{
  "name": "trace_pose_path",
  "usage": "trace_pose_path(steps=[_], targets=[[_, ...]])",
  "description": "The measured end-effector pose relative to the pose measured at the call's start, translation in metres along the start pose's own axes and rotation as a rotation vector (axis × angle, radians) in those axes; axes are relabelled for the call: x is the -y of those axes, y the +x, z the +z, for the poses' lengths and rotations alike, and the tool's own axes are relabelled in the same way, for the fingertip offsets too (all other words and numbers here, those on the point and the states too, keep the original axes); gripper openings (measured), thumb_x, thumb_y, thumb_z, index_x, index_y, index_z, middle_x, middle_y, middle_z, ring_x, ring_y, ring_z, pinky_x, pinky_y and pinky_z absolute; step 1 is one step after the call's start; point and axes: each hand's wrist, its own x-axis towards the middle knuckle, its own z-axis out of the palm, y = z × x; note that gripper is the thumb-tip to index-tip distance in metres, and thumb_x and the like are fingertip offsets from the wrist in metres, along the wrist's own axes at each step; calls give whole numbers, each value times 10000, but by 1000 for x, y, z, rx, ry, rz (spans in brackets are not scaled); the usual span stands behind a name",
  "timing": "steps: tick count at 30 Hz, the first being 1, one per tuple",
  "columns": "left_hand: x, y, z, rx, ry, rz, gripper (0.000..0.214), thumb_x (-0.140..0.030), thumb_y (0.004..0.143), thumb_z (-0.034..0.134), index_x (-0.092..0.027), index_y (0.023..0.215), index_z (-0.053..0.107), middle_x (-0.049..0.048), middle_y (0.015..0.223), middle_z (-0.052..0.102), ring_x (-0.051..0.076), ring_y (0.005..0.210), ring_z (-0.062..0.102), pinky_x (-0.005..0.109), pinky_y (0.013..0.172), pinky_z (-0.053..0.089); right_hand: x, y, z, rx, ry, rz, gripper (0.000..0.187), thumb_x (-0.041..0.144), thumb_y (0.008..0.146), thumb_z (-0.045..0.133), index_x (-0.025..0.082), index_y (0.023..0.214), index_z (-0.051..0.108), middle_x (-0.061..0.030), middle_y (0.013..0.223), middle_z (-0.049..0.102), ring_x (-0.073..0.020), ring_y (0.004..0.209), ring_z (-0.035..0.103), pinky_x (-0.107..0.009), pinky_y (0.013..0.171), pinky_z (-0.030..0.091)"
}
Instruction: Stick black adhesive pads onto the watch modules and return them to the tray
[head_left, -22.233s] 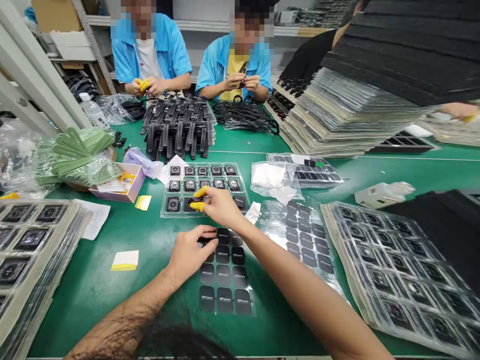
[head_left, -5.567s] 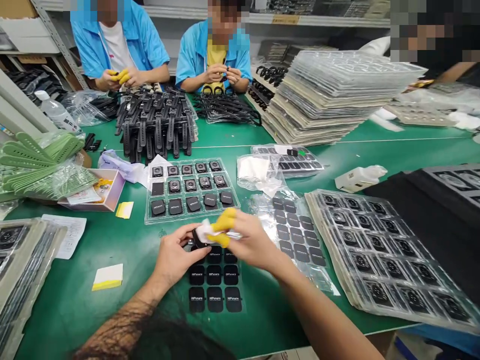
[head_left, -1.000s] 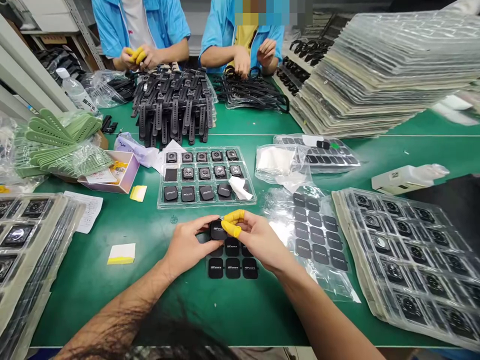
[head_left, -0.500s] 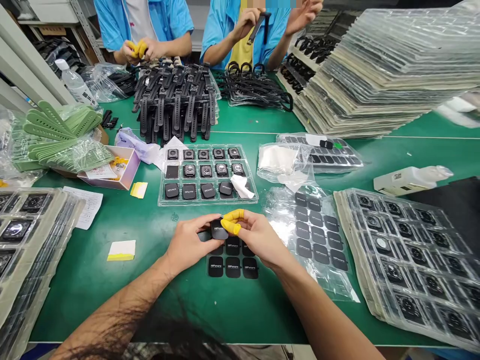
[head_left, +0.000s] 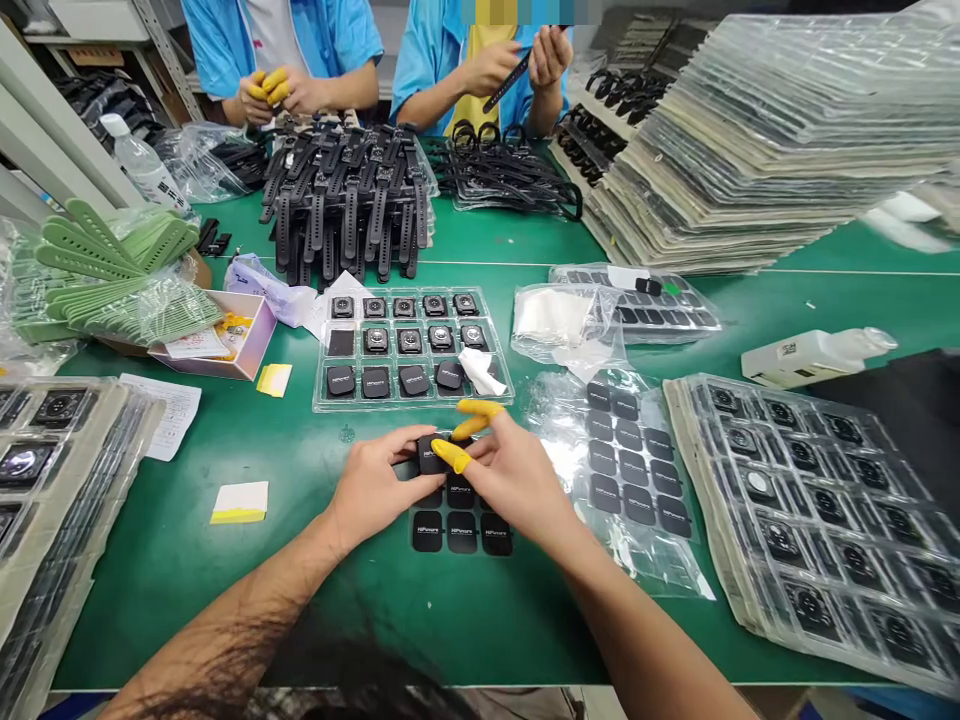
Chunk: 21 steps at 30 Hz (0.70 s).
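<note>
Between the thumb and fingers of my left hand [head_left: 377, 482] is a black square watch head [head_left: 428, 453], its face carrying pale lettering. My right hand [head_left: 510, 465] wears yellow finger cots; its yellow thumb lies across the watch face, while the forefinger stretches out beyond it, apart from the thumb. Under both hands lies a sheet of black square stickers [head_left: 461, 532] with white lettering, partly hidden. Just beyond, a clear tray [head_left: 412, 401] holds several watch heads, the front row showing lettered black faces. A crumpled white wipe [head_left: 481, 371] rests on its right corner.
Right of my hands lie a bagged sticker sheet [head_left: 636, 468] and stacked watch trays [head_left: 694, 480]. More trays [head_left: 112, 500] stand at left. Green straps [head_left: 127, 290], a pile of black straps [head_left: 349, 200], a white bottle [head_left: 814, 357] and two co-workers' hands [head_left: 262, 95] are farther off.
My right thumb has come down across the watch face, and its forefinger has lifted away from the pinch. A co-worker across the table has lowered a black strap.
</note>
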Motion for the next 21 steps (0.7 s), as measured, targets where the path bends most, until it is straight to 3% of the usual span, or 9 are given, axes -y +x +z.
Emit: trace_pose_path(steps=[2, 3, 6, 8, 10, 13, 16, 18, 21], targets=[[1, 2, -1, -11, -64, -27, 495, -183, 739, 790, -179, 1222, 681, 52, 1059, 787, 216, 1000, 753, 398, 1003, 601, -3, 0, -6, -218, -205, -150, 376, 462, 866, 661, 220, 1153, 637, -91, 1019, 675, -186, 734, 622, -372, 686, 533], [1, 2, -2, -16, -101, -40, 501, -185, 735, 798, -176, 1221, 674, 55, 1045, 788, 218, 996, 754, 398, 996, 604, -4, 0, -8, -256, -263, -271, 367, 454, 897, 622, 227, 1184, 637, -110, 1078, 656, -196, 778, 622, -381, 707, 536], [1, 4, -3, -21, -198, -63, 527, -175, 714, 815, -166, 1218, 660, 64, 1040, 786, 220, 1007, 753, 391, 987, 608, -11, 2, -9, -22, -398, -711, 378, 422, 925, 585, 298, 1279, 634, -129, 1352, 543, -271, 1107, 588, -443, 886, 534], [1, 5, -3, -30, -230, -66, 531, -169, 703, 820, -170, 1210, 659, 66, 1055, 784, 223, 1019, 751, 392, 991, 607, -16, 6, -7, 106, -526, -847, 390, 413, 918, 607, 353, 1303, 633, -100, 1504, 438, -344, 1305, 466, -541, 1015, 461], [2, 5, -3, -46, -234, -62, 517, -166, 706, 819, -182, 1198, 663, 63, 1061, 784, 225, 1015, 753, 401, 991, 609, -20, 11, -6, 25, -616, -793, 381, 391, 931, 596, 351, 1308, 636, -103, 1546, 408, -400, 1373, 385, -638, 1058, 379], [2, 5, -3, -42, -197, -24, 491, -180, 726, 810, -205, 1197, 676, 49, 1068, 784, 223, 1000, 755, 411, 993, 609, -20, 13, -3, -155, -506, -638, 364, 339, 953, 566, 290, 1308, 630, -135, 1445, 523, -374, 1309, 462, -633, 1050, 391], [3, 4, -5, -28, -68, 68, 469, -185, 748, 786, -255, 1205, 705, 20, 1146, 768, 212, 1018, 741, 394, 1000, 597, -12, 9, 2, -33, -198, -481, 412, 340, 941, 599, 286, 1348, 577, -89, 1176, 682, -263, 1041, 632, -472, 906, 536], [4, 4, -6, -27, -1, 95, 484, -173, 759, 764, -275, 1228, 703, 12, 1120, 775, 201, 974, 742, 377, 970, 603, -4, 8, 6, 65, -71, -358, 404, 364, 898, 660, 283, 1290, 612, -58, 1048, 712, -233, 907, 661, -413, 812, 565], [5, 5, -6, -54, -23, 33, 647, -201, 755, 776, -254, 1372, 587, 27, 1011, 794, 206, 939, 749, 373, 949, 609, 9, 24, 11, 44, 2, -248, 298, 400, 840, 713, 253, 1099, 702, -56, 974, 727, -226, 842, 655, -402, 785, 554]])
